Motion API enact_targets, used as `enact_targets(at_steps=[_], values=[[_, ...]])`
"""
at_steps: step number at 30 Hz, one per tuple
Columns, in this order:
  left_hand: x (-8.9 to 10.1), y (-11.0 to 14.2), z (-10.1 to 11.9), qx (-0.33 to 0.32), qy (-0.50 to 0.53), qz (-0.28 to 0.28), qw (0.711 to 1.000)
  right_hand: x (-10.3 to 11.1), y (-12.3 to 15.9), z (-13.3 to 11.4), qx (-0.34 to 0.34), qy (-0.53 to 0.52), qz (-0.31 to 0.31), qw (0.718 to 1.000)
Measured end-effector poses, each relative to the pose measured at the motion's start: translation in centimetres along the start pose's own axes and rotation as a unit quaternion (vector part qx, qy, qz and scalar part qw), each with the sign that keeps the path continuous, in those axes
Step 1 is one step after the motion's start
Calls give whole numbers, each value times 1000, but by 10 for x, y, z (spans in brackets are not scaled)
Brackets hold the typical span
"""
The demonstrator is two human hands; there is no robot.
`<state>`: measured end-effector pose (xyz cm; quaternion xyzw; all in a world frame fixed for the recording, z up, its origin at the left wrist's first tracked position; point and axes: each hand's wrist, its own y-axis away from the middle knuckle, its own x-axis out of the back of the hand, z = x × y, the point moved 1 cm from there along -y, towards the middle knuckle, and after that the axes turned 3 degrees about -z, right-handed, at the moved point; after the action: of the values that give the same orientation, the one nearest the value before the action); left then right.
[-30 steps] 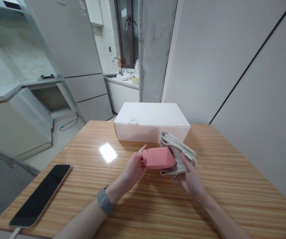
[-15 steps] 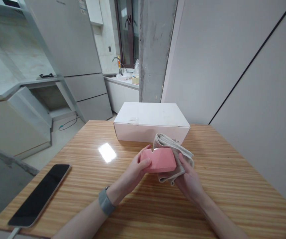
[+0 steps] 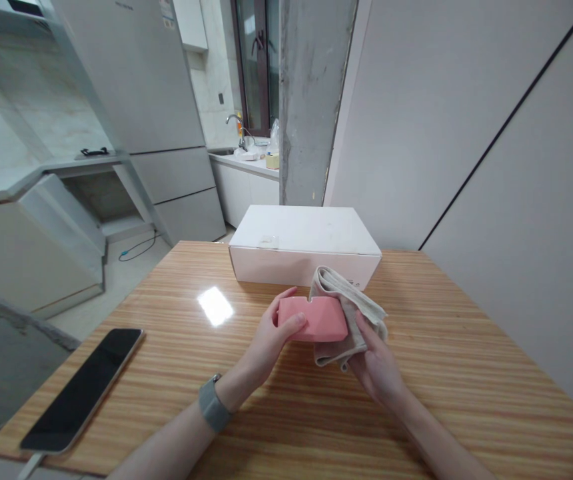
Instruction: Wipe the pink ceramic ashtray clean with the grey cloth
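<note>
A pink ashtray (image 3: pixel 321 319) with faceted sides and a small notch in its rim is tilted up above the table. My left hand (image 3: pixel 274 330) grips its left end, thumb across the near side and fingers behind. In my right hand (image 3: pixel 377 363) is a folded light grey cloth (image 3: pixel 335 287), pinched with the thumb on top. The cloth lies against the ashtray's right end and passes behind it. What the cloth touches on the far side is hidden, as are most of the right fingers.
A white box (image 3: pixel 306 233) stands on the wood-grain table (image 3: pixel 176 300) just beyond my hands. A phone (image 3: pixel 84 390) with a white cable (image 3: pixel 31 465) lies at the left edge. Behind are a fridge (image 3: pixel 141 87), a sink counter (image 3: pixel 246 163) and a concrete pillar (image 3: pixel 306 100).
The ashtray has shifted slightly left and tipped a little in my left hand. The cloth has barely moved, and both hands keep their hold.
</note>
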<state>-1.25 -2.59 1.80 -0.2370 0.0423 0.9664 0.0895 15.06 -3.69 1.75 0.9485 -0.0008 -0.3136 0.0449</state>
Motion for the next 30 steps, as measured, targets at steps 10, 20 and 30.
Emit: enact_targets(at_steps=[10,20,30], values=[[-4,3,6,-22,-120,36,992,19,0,16,-16,12,48,999],[2,-7,-3,42,45,36,997,13,-7,3,-14,-21,60,998],[-3,4,6,4,19,-28,999,2,-6,-25,-49,-60,17,997]])
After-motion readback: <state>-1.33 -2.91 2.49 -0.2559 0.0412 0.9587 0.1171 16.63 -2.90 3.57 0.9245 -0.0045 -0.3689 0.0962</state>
